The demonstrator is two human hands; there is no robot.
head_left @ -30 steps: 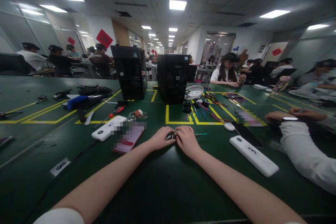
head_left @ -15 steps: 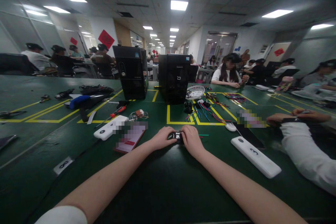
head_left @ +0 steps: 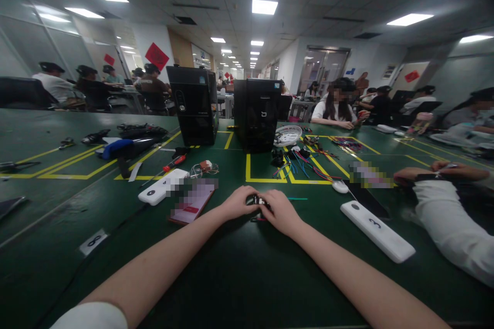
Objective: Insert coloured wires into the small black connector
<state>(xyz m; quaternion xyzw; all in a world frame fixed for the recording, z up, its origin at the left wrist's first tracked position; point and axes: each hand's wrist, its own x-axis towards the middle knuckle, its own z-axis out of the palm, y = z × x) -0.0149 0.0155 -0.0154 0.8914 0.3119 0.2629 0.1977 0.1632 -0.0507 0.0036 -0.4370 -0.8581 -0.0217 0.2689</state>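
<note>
Between my two hands is a small black part with white areas (head_left: pixel 260 200); its exact kind is too small to make out. My left hand (head_left: pixel 240 202) is closed on its left side, thumb and fingers curled round it. From the right, my right hand (head_left: pixel 281 209) grips the same part, its fingers covering much of it. A thin green wire (head_left: pixel 299 198) lies to the right, beyond my right fingers. Short dark and red wire ends (head_left: pixel 258 219) show just below the part, near the tabletop.
Two black computer cases (head_left: pixel 193 108) stand ahead. Left are a phone (head_left: pixel 196 200), a white power bank (head_left: pixel 158 189) and a red screwdriver (head_left: pixel 173 162). Loose coloured wires (head_left: pixel 297 162) and a white basket (head_left: pixel 288 135) lie ahead right. Another white power bank (head_left: pixel 378 231) and a co-worker's sleeve (head_left: pixel 443 221) are at right.
The small black part has tilted between my hands. My right fingers have shifted lower over it, and wire ends now show below it. The things on the table stay put.
</note>
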